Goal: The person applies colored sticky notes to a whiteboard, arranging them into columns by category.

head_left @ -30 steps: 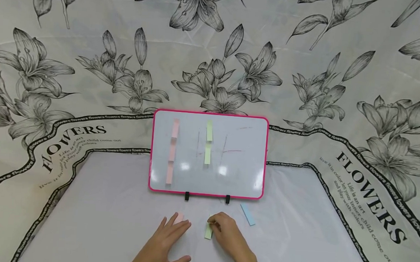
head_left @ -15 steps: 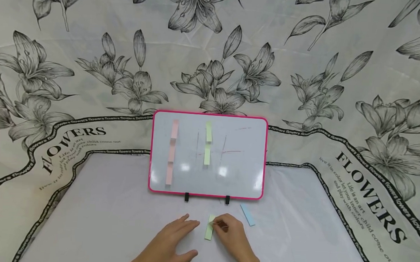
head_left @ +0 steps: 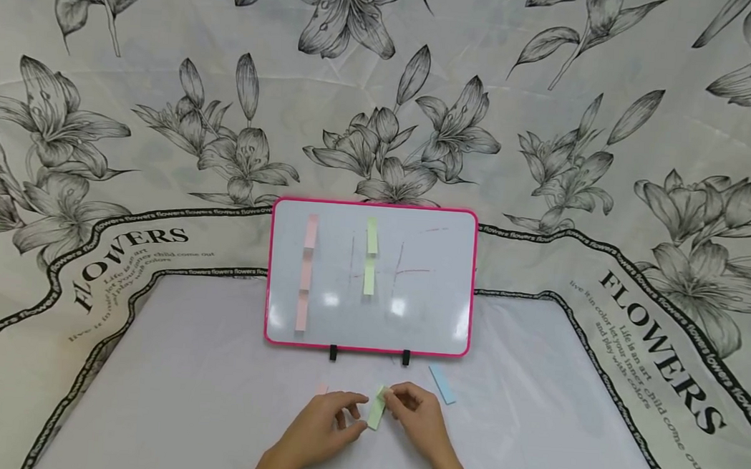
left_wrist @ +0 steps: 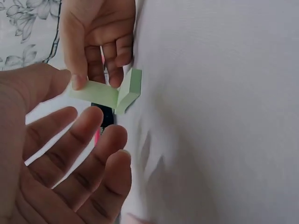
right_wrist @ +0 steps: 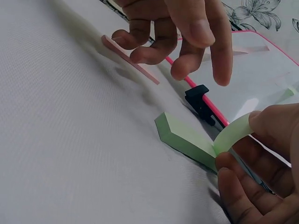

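My right hand (head_left: 419,413) pinches the top sheet (right_wrist: 233,133) of a green sticky-note pad (right_wrist: 184,140) between thumb and fingers. That sheet curls up from the narrow pad, still joined at one end, as the right wrist view shows. Other fingertips of this hand are right at the pad's near end. My left hand (head_left: 325,421) hovers just left of the pad with fingers loosely bent and nothing in them; its thumb tip overlaps the sheet's free end in the left wrist view. Beyond the left hand lies a pink sticky-note pad (right_wrist: 131,60), partly hidden in the head view.
A pink-framed whiteboard (head_left: 435,310) stands behind the hands on black feet (head_left: 406,357). Pink strips (head_left: 306,273) form a column on its left, with two green strips (head_left: 370,256) mid-board. A blue sticky-note pad (head_left: 441,384) lies right on the white-covered table (head_left: 533,402).
The left hand has moved right, off the pink pad and up to the green one, its fingers bending more. The right hand has lifted the green sheet, and the pad has tilted slightly.
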Motion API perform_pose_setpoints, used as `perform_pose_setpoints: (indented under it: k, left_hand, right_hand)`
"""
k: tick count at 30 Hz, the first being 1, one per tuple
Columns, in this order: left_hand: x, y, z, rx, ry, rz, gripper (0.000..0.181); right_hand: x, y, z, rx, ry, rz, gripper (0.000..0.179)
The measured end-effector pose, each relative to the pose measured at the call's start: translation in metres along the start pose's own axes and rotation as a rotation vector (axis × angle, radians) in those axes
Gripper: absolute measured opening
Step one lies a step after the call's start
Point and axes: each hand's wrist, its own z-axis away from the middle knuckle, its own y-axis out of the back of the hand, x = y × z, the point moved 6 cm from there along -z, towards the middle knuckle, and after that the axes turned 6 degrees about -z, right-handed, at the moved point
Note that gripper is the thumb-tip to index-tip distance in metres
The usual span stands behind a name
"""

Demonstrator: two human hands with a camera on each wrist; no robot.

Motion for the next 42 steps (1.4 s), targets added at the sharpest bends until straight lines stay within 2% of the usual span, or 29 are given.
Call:
perform_pose_setpoints:
  k: [3, 9, 16, 20, 34, 37, 42]
  left_hand:
    - [-0.006, -0.006, -0.007, -0.029, 0.057, 0.018, 0.031]
    - [-0.011, -0.011, -0.021, -0.073, 0.110, -0.023, 0.031]
    - [-0.016, -0.022, -0.020, -0.080, 0.176, 0.131, 0.028]
    - [-0.019, -0.026, -0.019, -0.082, 0.211, 0.180, 0.026]
    - [-0.018, -0.027, -0.021, -0.135, 0.233, 0.251, 0.024]
    - [-0.019, -0.028, -0.022, -0.137, 0.231, 0.246, 0.024]
    - [-0.021, -0.029, -0.023, -0.127, 0.250, 0.286, 0.019]
  right_hand:
    - [0.001, -0.001, 0.000, 0.008, -0.001, -0.017, 0.013]
    - [0.004, 0.000, -0.001, 0.016, -0.009, -0.027, 0.010]
    - [0.002, 0.000, -0.002, 0.010, 0.003, -0.024, 0.013]
    - [0.003, -0.001, -0.001, -0.005, -0.007, -0.022, 0.015]
    - [-0.004, 0.000, 0.002, -0.012, 0.037, -0.004, 0.010]
    - [-0.004, -0.001, 0.003, -0.011, 0.043, 0.005, 0.009]
    - [-0.006, -0.001, 0.002, -0.017, 0.068, 0.021, 0.008]
